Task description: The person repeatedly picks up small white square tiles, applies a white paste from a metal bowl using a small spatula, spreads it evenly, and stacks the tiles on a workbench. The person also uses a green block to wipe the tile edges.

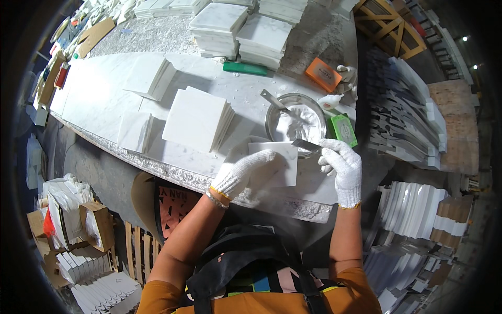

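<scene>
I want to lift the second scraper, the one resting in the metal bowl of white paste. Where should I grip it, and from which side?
Grip the scraper by its upper-left end, which sticks out over the rim of the metal bowl, coming from the bowl's far left. That end looks free of the white paste, while the blade end is sunk in it.
</scene>
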The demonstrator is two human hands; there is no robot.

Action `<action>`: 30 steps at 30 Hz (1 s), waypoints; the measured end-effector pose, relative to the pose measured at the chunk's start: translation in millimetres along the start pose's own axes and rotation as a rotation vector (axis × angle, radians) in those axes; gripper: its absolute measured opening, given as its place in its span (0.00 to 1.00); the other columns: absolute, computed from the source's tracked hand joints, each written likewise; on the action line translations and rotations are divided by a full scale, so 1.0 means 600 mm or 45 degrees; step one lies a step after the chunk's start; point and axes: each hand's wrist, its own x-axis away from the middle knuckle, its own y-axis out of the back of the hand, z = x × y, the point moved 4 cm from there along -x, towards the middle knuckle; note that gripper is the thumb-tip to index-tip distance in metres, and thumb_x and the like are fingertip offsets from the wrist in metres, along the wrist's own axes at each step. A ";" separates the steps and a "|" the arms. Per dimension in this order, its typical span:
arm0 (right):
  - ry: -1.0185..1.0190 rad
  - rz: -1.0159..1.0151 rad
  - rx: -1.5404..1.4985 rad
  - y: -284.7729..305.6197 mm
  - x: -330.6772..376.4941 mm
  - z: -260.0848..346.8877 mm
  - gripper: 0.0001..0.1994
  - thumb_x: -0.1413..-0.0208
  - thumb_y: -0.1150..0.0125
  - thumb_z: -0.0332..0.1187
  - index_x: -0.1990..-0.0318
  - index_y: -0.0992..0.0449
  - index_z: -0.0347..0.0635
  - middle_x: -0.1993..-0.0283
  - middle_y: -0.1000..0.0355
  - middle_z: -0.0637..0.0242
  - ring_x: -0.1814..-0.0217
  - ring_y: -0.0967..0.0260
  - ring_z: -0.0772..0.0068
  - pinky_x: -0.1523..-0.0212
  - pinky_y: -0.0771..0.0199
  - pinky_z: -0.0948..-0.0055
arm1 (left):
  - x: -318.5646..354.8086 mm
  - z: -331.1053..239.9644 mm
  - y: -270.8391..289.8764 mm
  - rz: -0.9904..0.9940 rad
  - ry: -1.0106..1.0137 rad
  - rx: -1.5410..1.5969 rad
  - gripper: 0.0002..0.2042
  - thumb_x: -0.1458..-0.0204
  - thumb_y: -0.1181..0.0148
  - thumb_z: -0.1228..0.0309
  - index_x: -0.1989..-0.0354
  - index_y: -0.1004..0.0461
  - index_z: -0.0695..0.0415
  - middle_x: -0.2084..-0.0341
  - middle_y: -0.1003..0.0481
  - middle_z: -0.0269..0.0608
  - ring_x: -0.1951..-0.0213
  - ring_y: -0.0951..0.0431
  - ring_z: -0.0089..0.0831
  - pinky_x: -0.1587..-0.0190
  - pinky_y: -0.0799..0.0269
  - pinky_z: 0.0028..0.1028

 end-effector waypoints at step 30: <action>0.633 -0.415 1.284 0.025 -0.154 0.058 0.31 0.57 0.27 0.54 0.45 0.24 0.53 0.40 0.30 0.61 0.37 0.33 0.53 0.38 0.30 0.55 | -0.033 0.053 0.048 0.149 -0.022 0.169 0.19 0.42 0.36 0.74 0.44 0.28 0.69 0.53 0.21 0.51 0.51 0.19 0.35 0.49 0.20 0.34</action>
